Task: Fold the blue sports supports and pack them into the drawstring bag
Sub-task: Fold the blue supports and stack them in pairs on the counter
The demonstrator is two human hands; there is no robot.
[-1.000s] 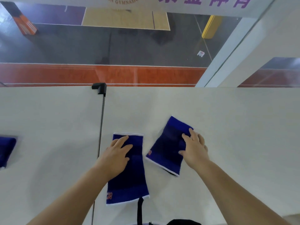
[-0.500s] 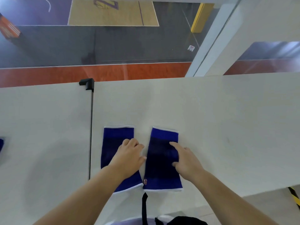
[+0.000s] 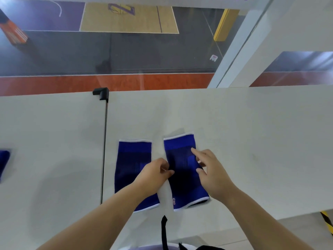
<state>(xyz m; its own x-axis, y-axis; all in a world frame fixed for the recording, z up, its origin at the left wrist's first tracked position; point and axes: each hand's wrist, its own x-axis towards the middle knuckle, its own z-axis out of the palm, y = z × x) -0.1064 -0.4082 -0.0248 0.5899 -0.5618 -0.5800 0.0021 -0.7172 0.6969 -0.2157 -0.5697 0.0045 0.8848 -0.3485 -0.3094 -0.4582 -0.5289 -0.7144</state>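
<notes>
Working now on the right support (image 3: 183,170): both hands have come onto it. 0.5 s ago each hand lay flat on its own support, the 2 pieces almost touching; now there's a strip of bare table between them, and the left support (image 3: 131,170) lies alone, only the left forearm crossing over its lower corner. The left hand (image 3: 155,173) has fingers curled at the right support's left edge, apparently pinching it, tho the fingertips are hard to read. The right hand (image 3: 210,170) rests on the right edge w/ the index finger straight on the fabric; whether the other fingers pinch the edge, I can't tell. My read: the aligning is done and the 1st fold is about to start on this piece. No fold made yet, nothing packed.

A 3rd blue piece (image 3: 4,163) sits at the far left edge of frame. The surface is a pale table (image 3: 252,141) made of 2 tops w/ a seam and a black clip (image 3: 101,92) at the far end. A black strap (image 3: 164,230) shows at the near edge; could be the bag, unclear. Beyond the table, thru glass, is a gym court below.
</notes>
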